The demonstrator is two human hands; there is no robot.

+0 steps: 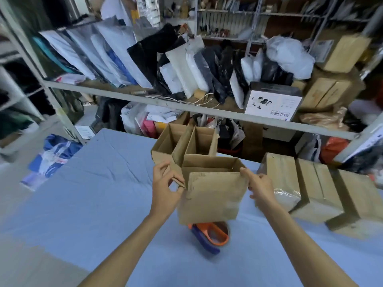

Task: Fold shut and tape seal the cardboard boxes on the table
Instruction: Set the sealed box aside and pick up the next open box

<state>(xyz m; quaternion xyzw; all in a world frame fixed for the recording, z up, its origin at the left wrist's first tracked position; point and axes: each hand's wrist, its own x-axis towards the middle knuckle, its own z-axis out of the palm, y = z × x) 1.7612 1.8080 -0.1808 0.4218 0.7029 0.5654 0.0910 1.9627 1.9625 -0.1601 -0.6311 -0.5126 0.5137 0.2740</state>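
Note:
I hold an open cardboard box (211, 195) above the blue table (93, 193). My left hand (165, 183) pinches its left side flap. My right hand (260, 187) grips the box's right top corner. The near flap stands up toward me, and the top is open. Behind it, two more open boxes (165, 148) (202, 141) stand side by side with their flaps up. An orange and blue tape dispenser (211, 237) lies on the table just below the held box, partly hidden by it.
Several closed cardboard boxes (319, 191) sit in a row at the table's right edge. A metal shelf rail (145, 101) crosses behind the table, loaded with plastic bags and a white printed box (273, 102). Bags lie on the floor at left.

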